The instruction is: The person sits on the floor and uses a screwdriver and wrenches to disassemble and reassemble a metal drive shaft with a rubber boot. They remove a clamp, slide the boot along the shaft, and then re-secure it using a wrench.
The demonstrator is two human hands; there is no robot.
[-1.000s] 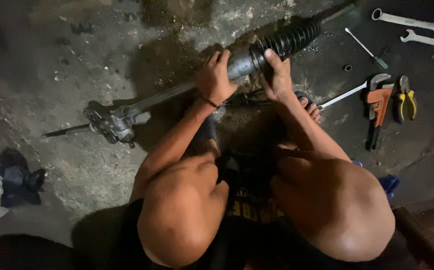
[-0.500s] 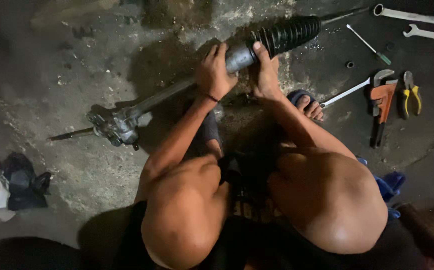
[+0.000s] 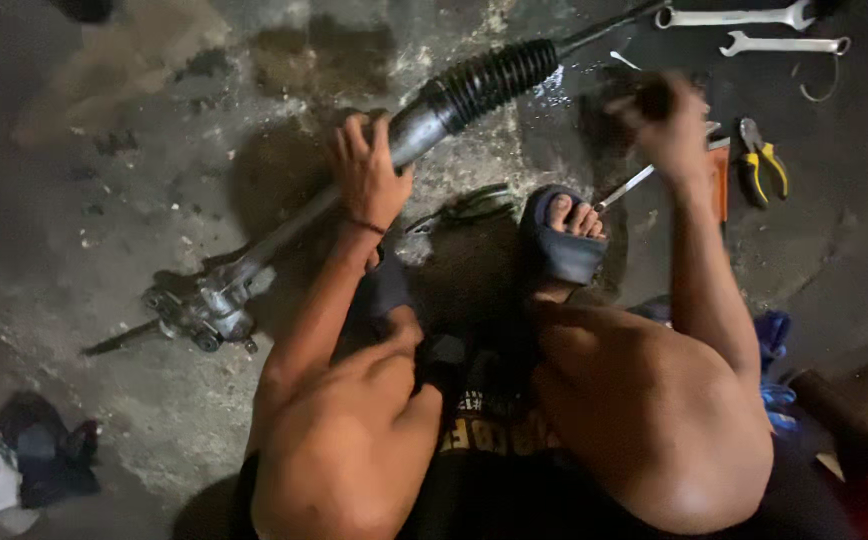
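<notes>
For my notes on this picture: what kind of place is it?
Probably an informal auto repair spot: a stained concrete floor, a steering rack lying on it, and wrenches and pliers spread nearby.

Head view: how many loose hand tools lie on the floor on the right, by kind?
Silver spanners: 2
Yellow-handled pliers: 1
Orange pipe wrench, partly hidden by the arm: 1
Slim metal tool beside the foot: 1
Total: 5, leaving out the blurred dark thing in the right hand.
</notes>
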